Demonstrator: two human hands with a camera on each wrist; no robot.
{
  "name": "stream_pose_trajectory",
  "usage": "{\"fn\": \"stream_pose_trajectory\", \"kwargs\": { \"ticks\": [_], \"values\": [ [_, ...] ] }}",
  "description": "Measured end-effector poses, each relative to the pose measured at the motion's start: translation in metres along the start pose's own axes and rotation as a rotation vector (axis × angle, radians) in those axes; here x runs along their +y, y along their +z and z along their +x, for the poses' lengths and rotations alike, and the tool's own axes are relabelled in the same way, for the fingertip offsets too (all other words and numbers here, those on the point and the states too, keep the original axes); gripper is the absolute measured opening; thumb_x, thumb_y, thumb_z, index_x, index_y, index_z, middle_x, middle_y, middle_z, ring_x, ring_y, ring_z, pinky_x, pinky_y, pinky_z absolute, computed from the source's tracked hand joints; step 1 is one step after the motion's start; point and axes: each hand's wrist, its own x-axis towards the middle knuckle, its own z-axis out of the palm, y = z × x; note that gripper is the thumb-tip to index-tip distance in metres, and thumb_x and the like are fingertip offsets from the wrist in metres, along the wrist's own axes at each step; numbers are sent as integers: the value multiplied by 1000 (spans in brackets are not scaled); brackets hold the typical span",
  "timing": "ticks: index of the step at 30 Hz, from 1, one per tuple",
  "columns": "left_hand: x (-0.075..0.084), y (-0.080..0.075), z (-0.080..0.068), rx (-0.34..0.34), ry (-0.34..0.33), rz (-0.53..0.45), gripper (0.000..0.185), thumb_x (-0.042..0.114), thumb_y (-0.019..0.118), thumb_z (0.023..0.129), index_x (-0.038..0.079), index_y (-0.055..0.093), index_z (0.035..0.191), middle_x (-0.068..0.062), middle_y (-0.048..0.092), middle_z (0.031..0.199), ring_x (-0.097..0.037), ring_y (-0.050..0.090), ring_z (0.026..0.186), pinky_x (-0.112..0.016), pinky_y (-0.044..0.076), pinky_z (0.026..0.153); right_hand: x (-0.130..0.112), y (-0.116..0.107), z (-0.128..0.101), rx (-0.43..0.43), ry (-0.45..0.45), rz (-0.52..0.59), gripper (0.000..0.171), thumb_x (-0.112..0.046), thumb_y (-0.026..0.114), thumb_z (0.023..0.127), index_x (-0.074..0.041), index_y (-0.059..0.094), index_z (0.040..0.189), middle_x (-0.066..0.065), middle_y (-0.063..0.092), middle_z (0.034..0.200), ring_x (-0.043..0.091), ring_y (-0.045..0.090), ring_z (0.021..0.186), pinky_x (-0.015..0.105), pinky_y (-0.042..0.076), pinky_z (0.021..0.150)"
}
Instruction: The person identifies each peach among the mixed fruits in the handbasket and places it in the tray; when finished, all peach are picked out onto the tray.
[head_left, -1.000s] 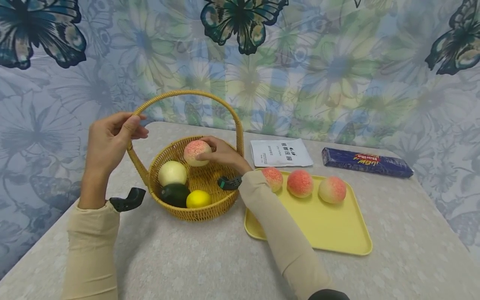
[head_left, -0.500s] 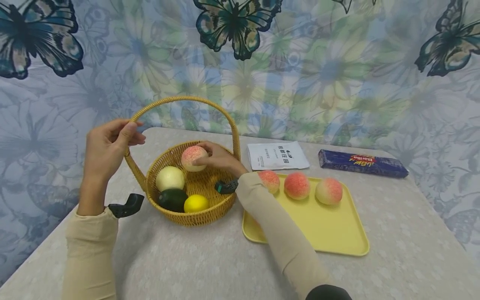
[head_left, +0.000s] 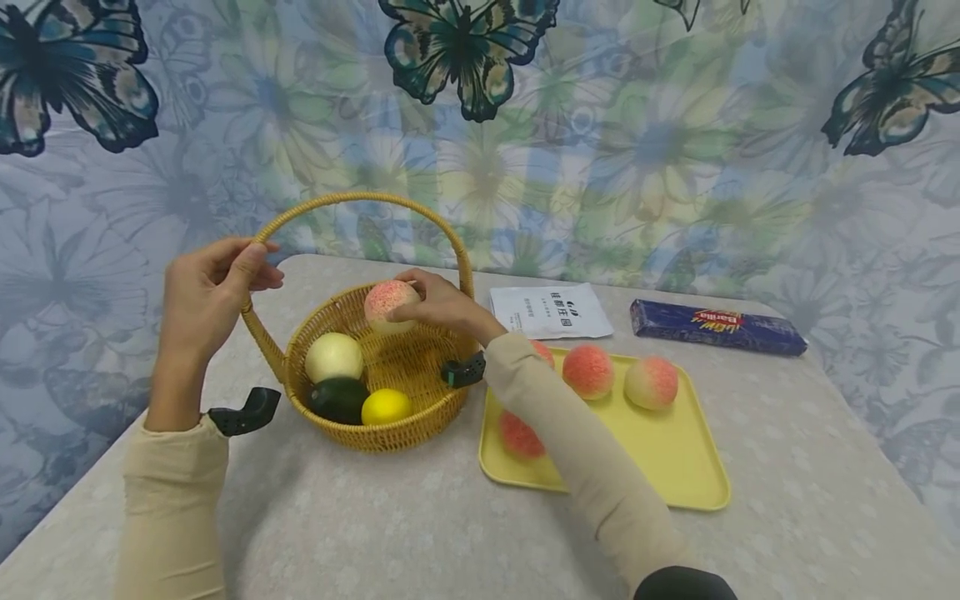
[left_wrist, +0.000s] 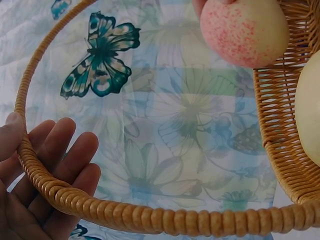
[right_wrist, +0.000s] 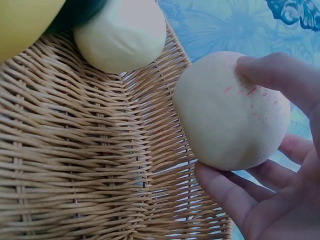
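My left hand point(head_left: 201, 300) pinches the wicker basket's handle point(left_wrist: 125, 215) on its left side; the thumb and forefinger meet round it while the other fingers spread loosely. With thumb and fingers round a peach point(right_wrist: 225, 110), my right hand point(head_left: 446, 307) holds it above the back of the basket point(head_left: 420, 429). Inside the basket lie a pale round fruit point(head_left: 334, 358), a dark green avocado-like fruit point(head_left: 339, 401) and a yellow lemon point(head_left: 386, 407). In the left wrist view the held peach point(left_wrist: 245, 32) hangs near the basket's wall.
Right of the basket, a yellow tray point(head_left: 675, 467) bears several peaches, among them one at the back point(head_left: 588, 372) and one partly behind my right sleeve point(head_left: 519, 435). Behind it lie a white packet point(head_left: 551, 312) and a blue Barilla box point(head_left: 716, 328).
My right hand has risen slightly with the peach, after dipping a little. The forearm has shifted, and a peach at the tray's front left now shows. My left hand keeps the handle.
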Motion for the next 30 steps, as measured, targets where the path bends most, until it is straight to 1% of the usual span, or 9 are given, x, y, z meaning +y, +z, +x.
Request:
{"fn": "stream_pose_trajectory", "kwargs": {
  "ticks": [3,7,10,13,17,21,25,28,30],
  "values": [
    [1,-1,-1,-2,3,5,32,27,56,98,2,69,111,13,67,72,2,66,70,-11,48,63,-2,-1,-4,-2,8,-13,65,-29,70,87,-18,39,142,9,51,134,19,56,111,33,50,86],
    [1,-1,-1,-1,6,12,32,27,56,98,2,69,111,13,66,72,2,65,70,-10,48,64,-4,-2,-11,-12,-9,-29,67,-31,71,87,-19,38,144,10,48,138,17,57,110,32,51,86],
    [1,-1,-1,-3,6,14,32,27,56,98,1,69,112,14,66,73,2,65,70,-10,48,64,-5,-1,-15,-21,-41,-19,68,-29,70,87,-17,37,145,10,50,137,17,58,109,33,51,88],
    [-2,-1,0,-7,4,13,32,27,55,98,1,68,113,15,66,73,3,65,71,-10,48,64,-4,2,-20,-22,-59,-10,66,-28,70,87,-16,39,145,6,52,133,16,56,111,33,50,89],
    [-4,-1,1,-11,4,10,33,28,55,98,1,68,113,16,66,73,4,65,71,-10,48,63,-2,5,-25,-2,-65,17,65,-28,70,87,-16,41,144,3,52,132,16,53,115,31,50,88],
    [-3,-2,1,-13,8,-1,34,27,55,98,0,68,113,16,66,72,4,65,71,-10,48,64,-3,7,-31,14,-74,61,64,-26,70,87,-16,42,143,3,51,133,19,54,117,31,50,87],
    [-3,-2,1,-12,8,-8,31,27,55,98,2,69,113,16,67,72,3,66,71,-10,48,63,-5,8,-37,13,-76,113,63,-24,69,87,-17,42,143,3,50,135,22,53,119,32,50,89],
    [-4,-2,1,-13,5,-11,30,26,55,98,4,69,112,15,67,72,3,66,71,-10,48,63,-6,7,-41,10,-75,145,63,-23,69,88,-17,42,144,3,50,135,22,52,120,33,50,90],
    [-4,-2,2,-14,4,-18,30,26,55,98,3,69,112,14,67,72,2,66,71,-10,49,64,-6,7,-45,12,-79,160,63,-23,69,88,-17,41,144,3,51,135,21,53,119,33,50,89]
  ]
}}
